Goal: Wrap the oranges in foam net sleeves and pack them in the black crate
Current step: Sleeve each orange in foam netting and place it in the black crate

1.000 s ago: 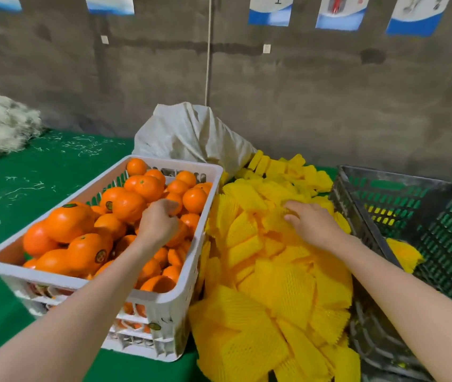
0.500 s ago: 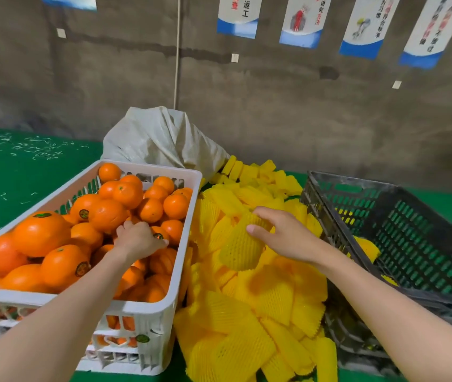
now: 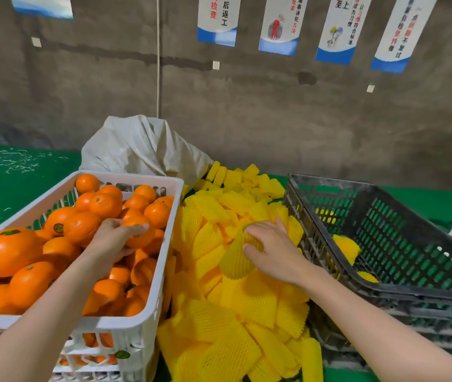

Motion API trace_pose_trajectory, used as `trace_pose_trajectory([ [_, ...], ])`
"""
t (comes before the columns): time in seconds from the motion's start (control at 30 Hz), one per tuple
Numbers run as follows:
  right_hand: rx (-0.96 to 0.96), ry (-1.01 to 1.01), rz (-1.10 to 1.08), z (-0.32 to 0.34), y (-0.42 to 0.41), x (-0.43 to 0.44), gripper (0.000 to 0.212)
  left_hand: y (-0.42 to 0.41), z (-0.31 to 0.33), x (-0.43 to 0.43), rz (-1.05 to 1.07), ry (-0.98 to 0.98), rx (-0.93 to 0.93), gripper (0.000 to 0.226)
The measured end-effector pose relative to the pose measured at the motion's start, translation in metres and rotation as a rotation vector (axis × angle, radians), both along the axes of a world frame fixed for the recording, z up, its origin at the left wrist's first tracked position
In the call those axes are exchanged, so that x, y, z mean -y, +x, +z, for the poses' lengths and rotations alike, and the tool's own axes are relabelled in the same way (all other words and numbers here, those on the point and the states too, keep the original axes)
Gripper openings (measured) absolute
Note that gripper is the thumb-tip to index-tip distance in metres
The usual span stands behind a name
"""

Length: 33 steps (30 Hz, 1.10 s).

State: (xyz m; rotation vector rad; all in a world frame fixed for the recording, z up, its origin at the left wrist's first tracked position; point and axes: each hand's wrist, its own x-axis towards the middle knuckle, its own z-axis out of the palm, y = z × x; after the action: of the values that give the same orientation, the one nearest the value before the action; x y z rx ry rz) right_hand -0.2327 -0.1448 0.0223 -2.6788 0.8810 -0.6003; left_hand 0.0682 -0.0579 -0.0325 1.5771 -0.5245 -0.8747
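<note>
fruit-packing workshop | concrete wall (image 3: 246,111) | work-rule posters (image 3: 218,20) | crates (image 3: 329,194)

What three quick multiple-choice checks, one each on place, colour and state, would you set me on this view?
1. Where is the sleeve pile? A) between the white crate and the black crate B) inside the white crate C) left of the white crate
2. What colour are the sleeves? A) white B) green C) yellow
3. What is the left hand doing? A) resting flat B) gripping an orange C) holding a sleeve
Answers: A, it fills the gap between the crates; C, all are yellow; B, its fingers curl round an orange.
</note>
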Motion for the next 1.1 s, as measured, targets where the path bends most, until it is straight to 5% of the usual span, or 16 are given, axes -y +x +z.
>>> trace_pose_trajectory([
  [0.1, 0.186, 0.246, 0.065, 0.009, 0.001, -0.004, 0.032, -0.023, 0.026, -0.005, -0.090, -0.223, -0.224, 0.032],
  [0.2, 0.307, 0.533, 0.053, 0.018, 0.000, -0.008, 0.018, -0.057, 0.046, -0.006, -0.168, -0.331, -0.479, 0.039],
  [0.3, 0.356, 0.766, 0.003, 0.016, -0.006, -0.006, 0.038, -0.090, 0.058, 0.001, -0.171, -0.372, -0.582, 0.037],
  [0.57, 0.526, 1.226, 0.166, 0.012, -0.004, -0.019, 0.033, -0.162, 0.052, 0.019, -0.201, -0.317, -0.375, 0.032],
  [0.77, 0.459, 1.222, 0.227, 0.008, -0.001, -0.024, 0.035, -0.182, 0.040, 0.032, -0.238, -0.254, -0.030, 0.041],
  [1.1, 0.393, 0.905, 0.265, 0.006, -0.010, -0.016, 0.029, -0.202, 0.026, 0.017, -0.092, -0.386, 0.001, 0.028],
])
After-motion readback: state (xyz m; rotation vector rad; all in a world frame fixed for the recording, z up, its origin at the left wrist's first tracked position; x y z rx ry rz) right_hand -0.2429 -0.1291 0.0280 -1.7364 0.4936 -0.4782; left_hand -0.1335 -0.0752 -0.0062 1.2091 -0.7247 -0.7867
